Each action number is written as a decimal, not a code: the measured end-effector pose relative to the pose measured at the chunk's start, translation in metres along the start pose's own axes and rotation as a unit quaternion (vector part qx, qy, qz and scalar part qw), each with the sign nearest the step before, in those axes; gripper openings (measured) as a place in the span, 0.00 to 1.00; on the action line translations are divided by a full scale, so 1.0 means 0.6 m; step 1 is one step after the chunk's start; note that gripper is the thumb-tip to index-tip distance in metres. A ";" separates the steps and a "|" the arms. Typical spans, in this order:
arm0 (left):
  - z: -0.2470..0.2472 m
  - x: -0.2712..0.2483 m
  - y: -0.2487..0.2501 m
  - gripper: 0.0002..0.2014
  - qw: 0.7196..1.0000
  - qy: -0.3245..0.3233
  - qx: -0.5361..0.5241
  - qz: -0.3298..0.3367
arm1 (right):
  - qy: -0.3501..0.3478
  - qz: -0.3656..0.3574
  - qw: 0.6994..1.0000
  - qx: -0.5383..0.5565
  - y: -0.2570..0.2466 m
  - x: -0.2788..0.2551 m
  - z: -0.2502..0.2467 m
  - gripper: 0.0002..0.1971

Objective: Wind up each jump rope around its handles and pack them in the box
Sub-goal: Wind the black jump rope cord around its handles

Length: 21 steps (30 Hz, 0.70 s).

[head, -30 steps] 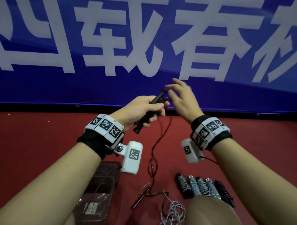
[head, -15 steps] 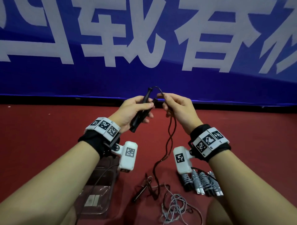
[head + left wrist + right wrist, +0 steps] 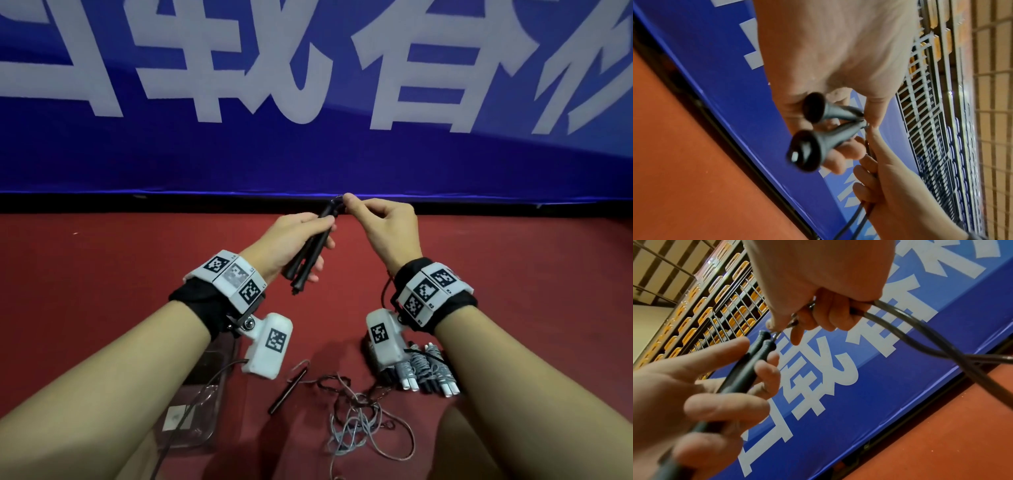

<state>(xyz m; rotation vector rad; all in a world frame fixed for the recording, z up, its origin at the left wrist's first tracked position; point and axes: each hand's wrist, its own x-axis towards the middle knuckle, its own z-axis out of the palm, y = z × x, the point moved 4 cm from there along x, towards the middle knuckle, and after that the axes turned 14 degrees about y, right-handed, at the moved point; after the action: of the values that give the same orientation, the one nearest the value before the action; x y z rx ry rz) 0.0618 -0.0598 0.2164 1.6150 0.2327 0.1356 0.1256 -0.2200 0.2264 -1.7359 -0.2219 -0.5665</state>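
Note:
My left hand (image 3: 310, 240) grips two black jump-rope handles (image 3: 313, 251) side by side, tips tilted up and away. Their flared butt ends (image 3: 805, 151) point back at my left wrist. At the handle tops my right hand (image 3: 354, 207) pinches the dark rope (image 3: 898, 335); two strands run through its curled fingers (image 3: 830, 316) and hang down past my right wrist (image 3: 386, 291). The clear plastic box (image 3: 197, 416) lies on the red floor under my left forearm. Several wound ropes (image 3: 428, 371) lie in a row under my right wrist.
A loose black handle (image 3: 287, 390) and a tangle of grey and dark rope (image 3: 363, 421) lie on the red floor (image 3: 102, 291) between my arms. A blue banner (image 3: 308, 154) with white characters stands right behind my hands.
My right hand, spread at the handle tips a second ago, has closed on the rope and stays pinched at the handle tops. The left hand keeps its hold on the handles.

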 end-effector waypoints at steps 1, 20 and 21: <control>-0.001 0.001 -0.005 0.13 1.000 -0.001 0.003 -0.004 | -0.001 -0.004 1.000 -0.012 0.000 -0.001 0.000 0.15; -0.012 -0.046 0.090 0.14 0.972 -0.019 -0.188 0.137 | -0.110 0.097 0.953 0.266 -0.127 0.017 0.046 0.06; -0.013 -0.047 0.094 0.15 0.972 -0.016 -0.192 0.133 | -0.136 0.115 0.947 0.269 -0.131 0.012 0.055 0.06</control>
<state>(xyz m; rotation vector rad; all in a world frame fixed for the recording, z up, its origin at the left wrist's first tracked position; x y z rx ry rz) 0.0364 -0.0611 0.2744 1.2534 -0.0377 0.3407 0.1058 -0.1699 0.2930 -1.2735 -0.3287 -0.0746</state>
